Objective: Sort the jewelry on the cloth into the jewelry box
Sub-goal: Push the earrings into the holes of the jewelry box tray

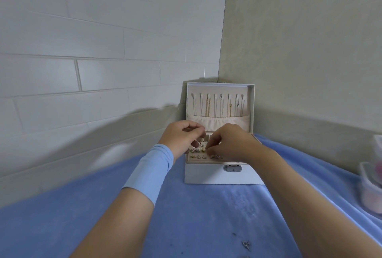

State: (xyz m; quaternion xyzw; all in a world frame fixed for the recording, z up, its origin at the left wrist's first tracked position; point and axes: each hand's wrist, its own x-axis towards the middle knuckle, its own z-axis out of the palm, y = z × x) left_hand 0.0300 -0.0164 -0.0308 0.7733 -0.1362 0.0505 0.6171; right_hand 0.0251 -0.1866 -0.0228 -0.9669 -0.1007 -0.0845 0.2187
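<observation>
A white jewelry box (pixel 206 175) stands open on the blue cloth (pixel 186 216) in the corner. Several necklaces (pixel 208 106) hang inside its upright lid. Rows of small earrings (pixel 198 150) sit in the beige front tray. Both hands hover over that tray. My left hand (pixel 183 136) has its fingers curled and pinches a tiny earring piece at its fingertips. My right hand (pixel 229 144) pinches a small earring just above the tray's middle row and hides the tray's right half. A small silver jewelry piece (pixel 246 244) lies on the cloth near the front.
Two clear plastic containers (pixel 370 187) with pink contents stand at the right edge of the cloth. A white tiled wall is on the left and a beige wall behind the box. A metal clasp (pixel 233 168) sits on the box front.
</observation>
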